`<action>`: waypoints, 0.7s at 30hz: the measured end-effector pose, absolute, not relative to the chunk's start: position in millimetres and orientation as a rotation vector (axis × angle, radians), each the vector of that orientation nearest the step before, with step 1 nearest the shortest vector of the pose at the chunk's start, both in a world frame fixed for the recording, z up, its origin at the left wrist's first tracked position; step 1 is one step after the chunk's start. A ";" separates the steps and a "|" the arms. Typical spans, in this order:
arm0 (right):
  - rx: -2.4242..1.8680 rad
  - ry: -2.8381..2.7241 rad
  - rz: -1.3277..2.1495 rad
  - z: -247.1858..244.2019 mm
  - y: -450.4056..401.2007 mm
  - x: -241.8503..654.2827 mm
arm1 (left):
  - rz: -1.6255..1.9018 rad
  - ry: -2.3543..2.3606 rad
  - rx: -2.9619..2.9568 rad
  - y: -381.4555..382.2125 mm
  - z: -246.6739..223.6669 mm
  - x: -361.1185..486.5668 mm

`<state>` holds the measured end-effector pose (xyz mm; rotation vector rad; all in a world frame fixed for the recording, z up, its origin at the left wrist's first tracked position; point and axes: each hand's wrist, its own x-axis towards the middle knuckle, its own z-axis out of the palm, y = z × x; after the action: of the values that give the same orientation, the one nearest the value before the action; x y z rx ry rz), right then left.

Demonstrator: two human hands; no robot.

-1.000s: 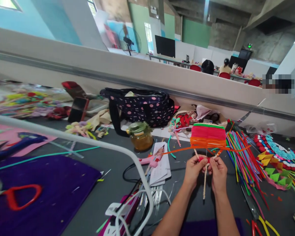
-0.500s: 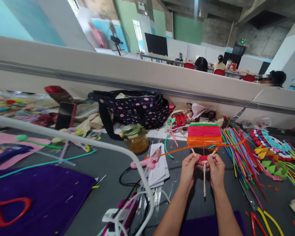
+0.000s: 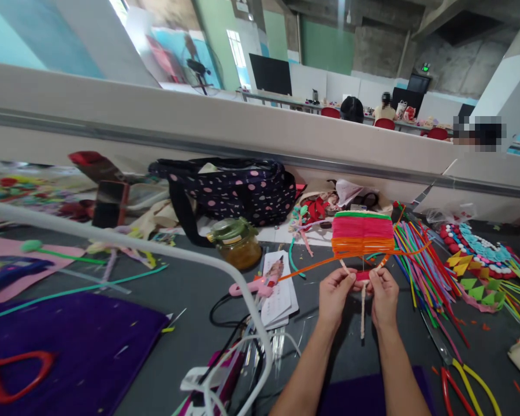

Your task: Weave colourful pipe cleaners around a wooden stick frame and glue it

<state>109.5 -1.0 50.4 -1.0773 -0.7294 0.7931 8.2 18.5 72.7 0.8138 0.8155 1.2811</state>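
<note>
Both hands hold a small craft piece made of pipe cleaners (image 3: 363, 232), with bands of green, pink and orange wound in a flat panel. My left hand (image 3: 335, 292) pinches the left end of its lower red-wrapped part, and my right hand (image 3: 384, 292) pinches the right end. A cream stem (image 3: 363, 318) hangs down between the hands. Loose orange pipe cleaner ends (image 3: 314, 266) stick out to both sides of the panel. Left of my left hand, a pink glue gun (image 3: 260, 285) lies on white papers (image 3: 281, 306).
Bundled coloured pipe cleaners (image 3: 424, 271) and scissors (image 3: 453, 361) lie at right, beside a beaded, colourful craft piece (image 3: 481, 254). A glass jar (image 3: 237, 245) and a dotted bag (image 3: 238, 190) stand behind. A white metal tube (image 3: 177, 252) crosses the left foreground. People sit beyond the partition (image 3: 242, 134).
The view has shifted slightly. The panel is tipped a little more towards the camera, its green top edge showing higher. Both hands keep their pinch on the lower part.
</note>
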 end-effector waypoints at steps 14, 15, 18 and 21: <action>-1.090 -0.880 0.837 53.4 -7.7 105.2 | 1.094 0.712 0.633 21.9 69.4 7.4; -1.087 -0.888 0.851 53.3 -8.0 105.0 | 1.087 0.717 0.634 21.7 68.8 8.0; -1.059 -0.871 0.883 51.8 -8.1 104.7 | 1.057 0.713 0.668 21.9 67.6 7.9; -1.036 -0.839 0.895 50.3 -7.6 104.2 | 1.049 0.704 0.707 22.5 66.4 7.3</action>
<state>104.2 -7.6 50.3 -1.0361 -0.8394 0.8947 7.3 22.5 66.4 0.7070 0.7038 1.0490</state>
